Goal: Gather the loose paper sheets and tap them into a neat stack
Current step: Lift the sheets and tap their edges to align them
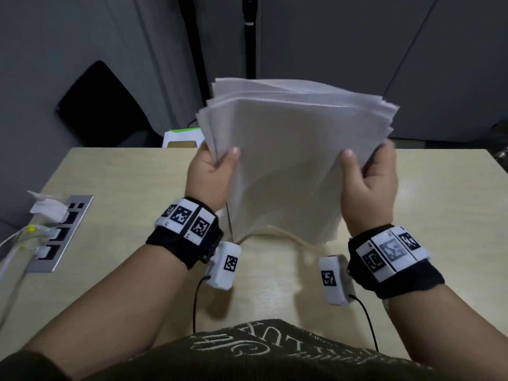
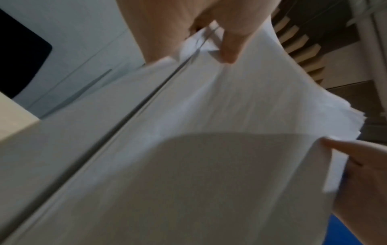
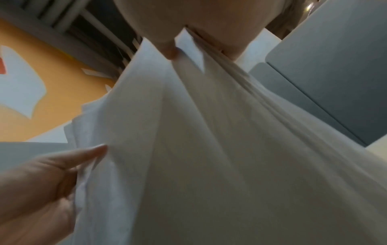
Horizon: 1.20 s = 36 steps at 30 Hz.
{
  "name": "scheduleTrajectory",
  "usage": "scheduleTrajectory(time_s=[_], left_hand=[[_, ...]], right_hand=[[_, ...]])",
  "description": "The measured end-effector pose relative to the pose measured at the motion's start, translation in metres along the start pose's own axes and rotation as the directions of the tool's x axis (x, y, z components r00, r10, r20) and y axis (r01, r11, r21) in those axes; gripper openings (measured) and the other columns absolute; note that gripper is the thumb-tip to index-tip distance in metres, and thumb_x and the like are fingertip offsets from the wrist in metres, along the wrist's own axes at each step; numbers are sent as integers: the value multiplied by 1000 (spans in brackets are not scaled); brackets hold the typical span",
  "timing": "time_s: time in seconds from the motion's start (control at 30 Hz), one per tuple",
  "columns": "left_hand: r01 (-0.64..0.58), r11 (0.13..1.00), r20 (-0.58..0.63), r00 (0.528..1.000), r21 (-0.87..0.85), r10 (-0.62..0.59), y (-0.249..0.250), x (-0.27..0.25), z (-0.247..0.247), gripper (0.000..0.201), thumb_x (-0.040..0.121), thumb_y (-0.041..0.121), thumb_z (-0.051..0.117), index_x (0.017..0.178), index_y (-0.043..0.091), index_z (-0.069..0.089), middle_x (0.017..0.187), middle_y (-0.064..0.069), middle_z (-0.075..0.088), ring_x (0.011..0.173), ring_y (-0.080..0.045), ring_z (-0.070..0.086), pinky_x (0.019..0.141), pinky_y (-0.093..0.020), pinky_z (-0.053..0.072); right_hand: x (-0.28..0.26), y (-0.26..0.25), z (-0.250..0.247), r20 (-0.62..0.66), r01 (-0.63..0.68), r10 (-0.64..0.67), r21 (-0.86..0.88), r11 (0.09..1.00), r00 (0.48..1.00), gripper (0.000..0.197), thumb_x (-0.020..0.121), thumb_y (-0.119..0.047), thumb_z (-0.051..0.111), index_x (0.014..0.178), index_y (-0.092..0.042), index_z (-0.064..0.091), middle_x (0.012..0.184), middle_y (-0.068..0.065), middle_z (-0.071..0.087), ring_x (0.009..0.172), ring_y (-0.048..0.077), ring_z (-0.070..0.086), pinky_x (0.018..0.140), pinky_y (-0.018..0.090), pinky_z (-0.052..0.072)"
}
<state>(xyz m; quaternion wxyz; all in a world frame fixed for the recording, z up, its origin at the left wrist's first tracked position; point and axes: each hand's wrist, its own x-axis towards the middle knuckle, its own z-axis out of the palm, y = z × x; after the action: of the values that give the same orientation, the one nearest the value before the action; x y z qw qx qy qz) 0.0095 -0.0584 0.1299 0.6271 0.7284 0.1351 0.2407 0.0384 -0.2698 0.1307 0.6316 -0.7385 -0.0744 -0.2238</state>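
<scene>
A sheaf of white paper sheets [image 1: 291, 158] stands upright on its lower edge over the beige table [image 1: 428, 215]. Its top edges are fanned and uneven. My left hand [image 1: 217, 163] grips the sheaf's left side, thumb on the near face and fingers behind. My right hand [image 1: 365, 166] grips the right side the same way. In the left wrist view the paper [image 2: 209, 149] fills the frame with my left thumb [image 2: 230, 48] pressed on it. The right wrist view shows the sheets [image 3: 209, 149] pinched under my right thumb [image 3: 169, 51].
A metal socket panel [image 1: 63, 232] with white plugs and cables is set into the table at the left. A black chair back [image 1: 93, 103] and a white-green box [image 1: 182, 137] stand beyond the far edge. Grey cabinets lie behind. Thin cables hang from my wrist units near my body.
</scene>
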Motion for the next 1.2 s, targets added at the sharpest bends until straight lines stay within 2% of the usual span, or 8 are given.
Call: scheduleTrajectory(time_s=[0.2, 0.3, 0.43, 0.6, 0.8, 0.9, 1.03, 1.2], left_hand=[[126, 992, 92, 988, 13, -127, -11, -5, 2, 31, 81, 11, 69, 107, 16, 56, 97, 0, 67, 83, -9, 63, 71, -12, 52], [101, 978, 31, 994, 181, -109, -6, -9, 17, 19, 87, 20, 62, 104, 11, 61, 87, -1, 65, 83, -17, 61, 69, -22, 47], [-79, 996, -62, 995, -28, 77, 9, 8, 2, 16, 85, 26, 63, 96, 33, 54, 91, 12, 65, 84, -6, 64, 80, -25, 53], [73, 994, 207, 974, 83, -89, -22, 3, 3, 41, 69, 27, 67, 106, 26, 49, 99, 5, 63, 94, -15, 62, 91, -41, 52], [-30, 998, 48, 998, -55, 33, -5, 4, 5, 32, 82, 28, 59, 113, 29, 53, 111, 3, 67, 105, -15, 64, 96, -43, 50], [-61, 977, 80, 994, -202, 78, 0, 7, -7, 43, 69, 27, 68, 109, 27, 52, 103, 7, 66, 96, -7, 64, 88, -32, 53], [166, 985, 162, 974, -43, -157, -11, -5, 1, 46, 59, 26, 81, 101, 15, 66, 94, -2, 71, 85, -12, 67, 84, -36, 55], [66, 997, -28, 998, 30, -65, 11, -1, 4, 12, 80, 22, 72, 72, 23, 64, 65, 14, 64, 52, 11, 59, 56, -13, 49]], right_hand=[[-4, 14, 2, 155, -211, 214, -36, 977, 964, 42, 83, -24, 66, 119, -23, 45, 103, -10, 60, 95, 12, 61, 83, 33, 53], [-10, 12, 13, 170, -84, 109, -148, 985, 979, 24, 94, -13, 53, 118, -17, 54, 92, -15, 61, 88, 1, 60, 76, 22, 48], [4, -3, 1, -73, 100, -97, 43, 994, 993, 19, 95, -18, 52, 113, -23, 49, 97, -11, 58, 84, -3, 56, 76, 17, 46], [-4, 23, 1, 142, -208, 215, -63, 976, 966, 37, 82, -28, 66, 113, -24, 45, 101, -14, 60, 89, 0, 60, 79, 32, 51], [4, -1, 6, -27, 94, -93, 27, 995, 995, 20, 95, -12, 49, 101, -31, 48, 88, -22, 54, 78, -12, 51, 73, 11, 41], [6, -2, -4, -41, 102, -98, 128, 987, 994, 28, 92, -17, 54, 117, -18, 42, 103, -9, 53, 85, -10, 54, 77, 13, 43], [-5, 18, 8, 149, -179, 189, -74, 981, 971, 42, 81, -33, 63, 118, -20, 49, 100, -15, 60, 85, -3, 59, 76, 28, 50], [1, -5, 11, 21, 22, -24, 90, 996, 999, 15, 95, -15, 52, 106, -25, 52, 89, -23, 60, 83, -9, 56, 75, 23, 48]])
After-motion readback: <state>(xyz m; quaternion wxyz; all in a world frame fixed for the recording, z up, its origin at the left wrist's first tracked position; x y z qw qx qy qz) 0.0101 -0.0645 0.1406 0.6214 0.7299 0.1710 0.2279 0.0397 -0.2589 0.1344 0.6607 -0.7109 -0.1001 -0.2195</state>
